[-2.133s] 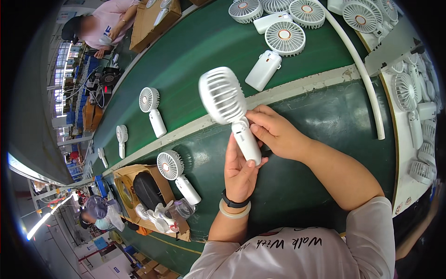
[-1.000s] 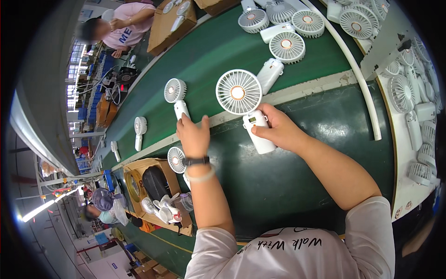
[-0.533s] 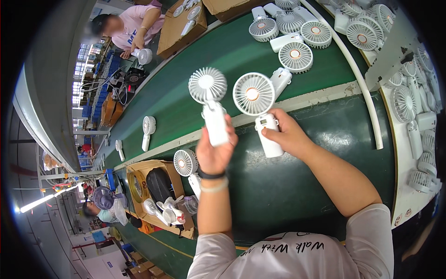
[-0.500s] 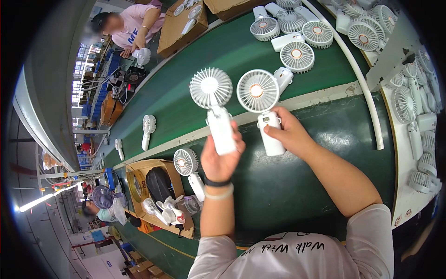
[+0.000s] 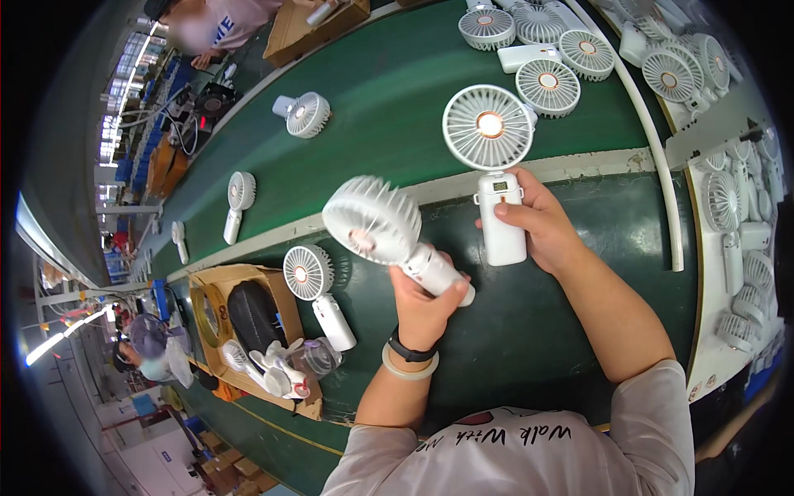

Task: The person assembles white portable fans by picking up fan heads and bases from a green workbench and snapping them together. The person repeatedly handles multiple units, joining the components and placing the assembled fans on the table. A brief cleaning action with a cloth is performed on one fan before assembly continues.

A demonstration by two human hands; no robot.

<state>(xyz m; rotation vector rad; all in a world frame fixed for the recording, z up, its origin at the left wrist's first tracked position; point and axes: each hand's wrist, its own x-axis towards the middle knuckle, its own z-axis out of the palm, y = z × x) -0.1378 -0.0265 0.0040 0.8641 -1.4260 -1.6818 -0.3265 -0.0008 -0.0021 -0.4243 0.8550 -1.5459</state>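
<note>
My left hand (image 5: 426, 302) is closed round the handle of a white handheld fan (image 5: 374, 221), its round head tilted up to the left and slightly blurred. In my right hand (image 5: 533, 219) a second white handheld fan (image 5: 490, 128) stands upright, its front grille and orange-ringed centre showing. My right thumb lies on the handle just below a small dark display. Left of my left hand another fan (image 5: 309, 273) lies on the dark green tabletop, its handle pointing toward me.
Several fans (image 5: 547, 85) lie grouped at the far right on the green belt (image 5: 372, 107); a few more lie along its left. A cardboard box (image 5: 273, 331) with a black pouch stands at left. White tubing (image 5: 649, 124) and a fan-laden shelf (image 5: 699, 347) border the right. A co-worker (image 5: 223, 25) is across.
My left hand has turned its fan, so the head now leans left and the handle points right. The right fan has shifted slightly right. Another fan has appeared on the belt; the co-worker's hand has let go of one.
</note>
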